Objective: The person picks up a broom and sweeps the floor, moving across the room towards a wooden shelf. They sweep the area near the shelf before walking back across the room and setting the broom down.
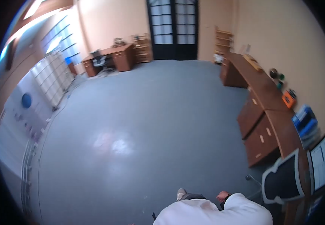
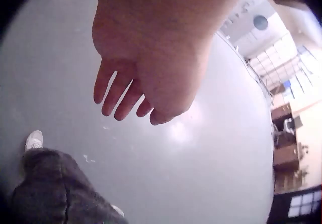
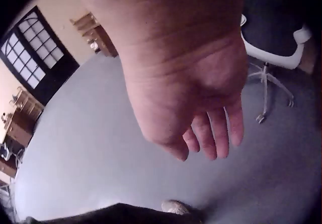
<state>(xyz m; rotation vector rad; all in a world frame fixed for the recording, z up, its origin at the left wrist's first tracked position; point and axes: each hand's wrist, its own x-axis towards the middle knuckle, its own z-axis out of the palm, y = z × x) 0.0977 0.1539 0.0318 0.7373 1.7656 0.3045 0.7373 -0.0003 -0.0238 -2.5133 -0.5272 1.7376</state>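
My left hand (image 2: 146, 78) hangs over the grey floor in the left wrist view, fingers loose and slightly spread, holding nothing. In the head view the left hand is almost wholly out of sight at the bottom edge. The right hand (image 3: 196, 98) also hangs free, its fingers relaxed and pointing down with nothing in them. Beyond it in the right wrist view stands a white-framed swivel chair (image 3: 276, 60). The head view has the right hand (image 1: 223, 195) low beside the white sleeve (image 1: 245, 210), left of the chair.
Grey floor (image 1: 151, 120) stretches ahead to dark double doors (image 1: 173, 32). A long row of brown desks (image 1: 260, 82) lines the right wall, with a monitor (image 1: 320, 163) at the near end. Another desk (image 1: 123, 56) and a chair (image 1: 98, 60) stand far left. White panels (image 1: 23, 105) line the left.
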